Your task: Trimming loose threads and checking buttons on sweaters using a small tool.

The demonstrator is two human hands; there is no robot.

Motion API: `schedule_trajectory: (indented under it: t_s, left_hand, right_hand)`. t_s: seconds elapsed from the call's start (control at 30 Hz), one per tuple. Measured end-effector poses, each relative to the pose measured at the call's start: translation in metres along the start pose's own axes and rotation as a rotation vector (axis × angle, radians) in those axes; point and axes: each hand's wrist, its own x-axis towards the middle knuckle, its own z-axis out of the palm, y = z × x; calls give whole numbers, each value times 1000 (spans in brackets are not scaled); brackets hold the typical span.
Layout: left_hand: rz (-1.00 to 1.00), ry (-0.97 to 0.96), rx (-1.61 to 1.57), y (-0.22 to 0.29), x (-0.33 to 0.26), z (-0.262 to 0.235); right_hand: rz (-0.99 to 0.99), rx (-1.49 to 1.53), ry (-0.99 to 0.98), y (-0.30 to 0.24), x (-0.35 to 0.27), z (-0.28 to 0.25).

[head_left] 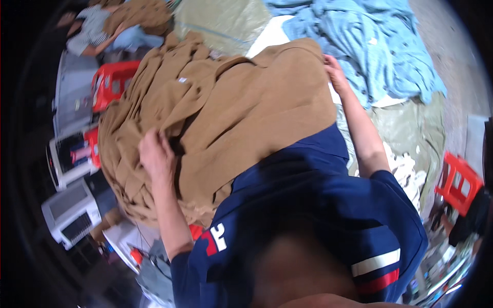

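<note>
On the heaped brown garments (231,102), my left hand (156,156) pinches a fold and my right hand (336,74) grips the far edge; I should keep both pulls even.

One heap of brown garments (226,108), one pile of light blue cloth (370,41), two red plastic stools (110,82) (458,180), two grey machines (71,213) (69,156), two bare hands, left (156,156) and right (336,74), one other person (92,28) far off
</note>
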Motion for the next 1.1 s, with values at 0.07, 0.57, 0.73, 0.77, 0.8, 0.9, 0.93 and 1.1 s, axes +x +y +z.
schedule_trajectory:
  t_s: [0.07, 0.57, 0.73, 0.77, 0.8, 0.9, 0.93, 1.1]
  left_hand:
    - [33, -75, -111, 29, 23, -7]
    - [-20, -313, -275, 65, 4, -52]
    - [86, -542, -287, 46, -23, -51]
    - [76, -585, -294, 47, -27, -48]
    - [86, -594, -308, 49, -29, -47]
    - [40, -528, -420, 51, -31, -51]
    - [10, -514, -446, 51, -30, -51]
    - [-163, -396, -726, 39, -29, -50]
  right_hand:
    - [19, -25, 214, 10, 2, -11]
    - [-378, -386, -568, -259, -206, 80]
    - [-226, -1053, -530, -224, -201, 96]
    - [-256, -1118, -607, -218, -201, 93]
    - [-218, -1171, -655, -214, -203, 90]
    - [-155, -1175, -658, -208, -208, 91]
    - [-176, -1118, -599, -204, -211, 90]
    - [-39, -1022, -647, -213, -215, 70]
